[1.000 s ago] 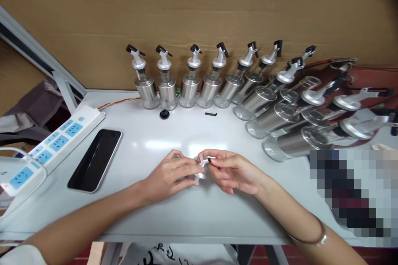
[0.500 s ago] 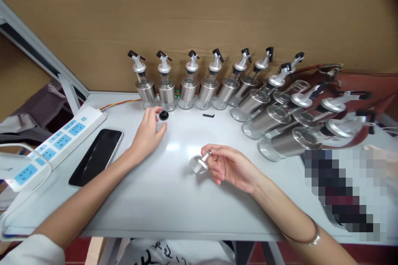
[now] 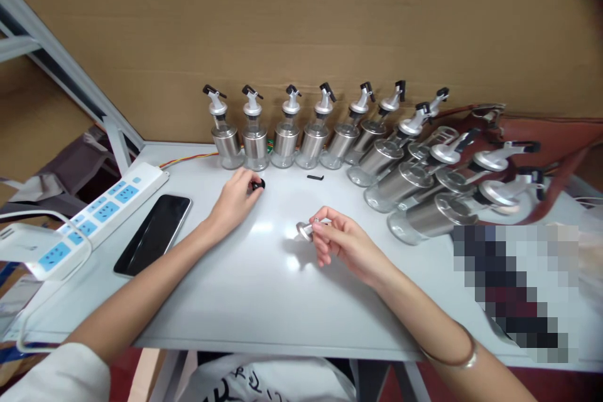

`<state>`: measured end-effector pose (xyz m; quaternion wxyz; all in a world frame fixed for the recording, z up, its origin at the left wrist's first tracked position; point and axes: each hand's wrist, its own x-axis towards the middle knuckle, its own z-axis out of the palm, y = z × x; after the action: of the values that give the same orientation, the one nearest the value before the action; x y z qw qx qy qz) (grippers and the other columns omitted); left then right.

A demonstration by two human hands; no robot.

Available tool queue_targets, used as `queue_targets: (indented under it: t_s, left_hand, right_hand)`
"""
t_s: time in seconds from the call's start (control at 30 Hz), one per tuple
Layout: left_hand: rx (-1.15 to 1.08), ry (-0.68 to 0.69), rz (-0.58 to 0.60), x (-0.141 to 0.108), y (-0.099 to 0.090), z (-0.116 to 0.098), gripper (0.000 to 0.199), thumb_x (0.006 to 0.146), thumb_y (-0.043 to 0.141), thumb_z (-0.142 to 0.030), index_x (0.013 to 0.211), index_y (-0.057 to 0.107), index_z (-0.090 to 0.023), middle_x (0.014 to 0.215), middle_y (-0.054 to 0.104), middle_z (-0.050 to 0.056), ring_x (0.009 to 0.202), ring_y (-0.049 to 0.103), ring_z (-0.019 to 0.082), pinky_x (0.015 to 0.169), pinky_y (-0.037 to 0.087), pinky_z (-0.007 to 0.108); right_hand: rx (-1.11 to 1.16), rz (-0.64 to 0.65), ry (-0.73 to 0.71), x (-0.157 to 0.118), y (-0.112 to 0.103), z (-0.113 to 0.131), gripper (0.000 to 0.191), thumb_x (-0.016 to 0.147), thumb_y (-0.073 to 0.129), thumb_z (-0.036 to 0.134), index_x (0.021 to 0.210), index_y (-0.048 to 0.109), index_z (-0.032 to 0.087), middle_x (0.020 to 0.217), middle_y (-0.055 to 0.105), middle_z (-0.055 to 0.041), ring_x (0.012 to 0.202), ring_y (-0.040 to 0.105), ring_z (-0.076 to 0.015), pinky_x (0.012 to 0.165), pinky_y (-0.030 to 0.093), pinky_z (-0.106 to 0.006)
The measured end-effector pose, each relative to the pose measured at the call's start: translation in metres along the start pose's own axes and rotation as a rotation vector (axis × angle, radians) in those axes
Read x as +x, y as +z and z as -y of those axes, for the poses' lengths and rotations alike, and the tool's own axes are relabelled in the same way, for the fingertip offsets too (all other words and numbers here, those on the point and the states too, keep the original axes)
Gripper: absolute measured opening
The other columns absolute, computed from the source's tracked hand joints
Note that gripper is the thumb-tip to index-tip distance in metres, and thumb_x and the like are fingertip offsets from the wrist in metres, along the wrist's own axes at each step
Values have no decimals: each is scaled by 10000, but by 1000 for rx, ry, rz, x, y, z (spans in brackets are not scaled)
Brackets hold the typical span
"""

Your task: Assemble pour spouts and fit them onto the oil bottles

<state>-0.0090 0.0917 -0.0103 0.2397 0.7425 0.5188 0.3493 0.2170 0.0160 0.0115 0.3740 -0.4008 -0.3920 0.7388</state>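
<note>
A small black round part (image 3: pixel 259 185) lies on the grey-white table below the left end of the bottle row. Around it my left hand (image 3: pixel 237 196) has its thumb and fingers closed, hiding some of it. My right hand (image 3: pixel 346 240) pinches a silver metal spout piece (image 3: pixel 306 230) above the middle of the table, its wide round end pointing left. A thin black lever (image 3: pixel 315 177) rests on the table in front of the bottles. Steel-sleeved glass bottles, such as this one (image 3: pixel 285 144), carry silver spouts with black levers.
Several more bottles (image 3: pixel 426 217) crowd the right side, beside a brown bag (image 3: pixel 551 144). At the left are a black phone (image 3: pixel 153 235) and a white power strip (image 3: pixel 106 213) with cables. Brown cardboard (image 3: pixel 301 19) stands behind the table. A blurred-out patch covers the right.
My left hand has closed on the black round part. My right hand has turned the spout piece so its round end now faces left. The camera view has shifted slightly.
</note>
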Motion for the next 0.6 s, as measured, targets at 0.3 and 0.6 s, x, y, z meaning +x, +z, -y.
queue_targets:
  t_s: [0.3,0.6]
  left_hand:
    - [-502,-84,54,-61,30,-25,119,848,576,-230,950,578,-169,929,632,52,840,649,157,789,550,275]
    - [-701,-89,56,-63,26,-28,89,824,632,-172,911,649,-185,927,620,35,874,633,136,792,555,231]
  right_hand:
    - [-184,-185,-196,2,-4,0,280,763,699,374,767,477,203,482,501,104,455,436,-72,517,359,-226]
    - [-224,-39,-145,2,0,-8,293,829,653,430,811,471,200,652,626,36,589,587,-103,627,462,-267]
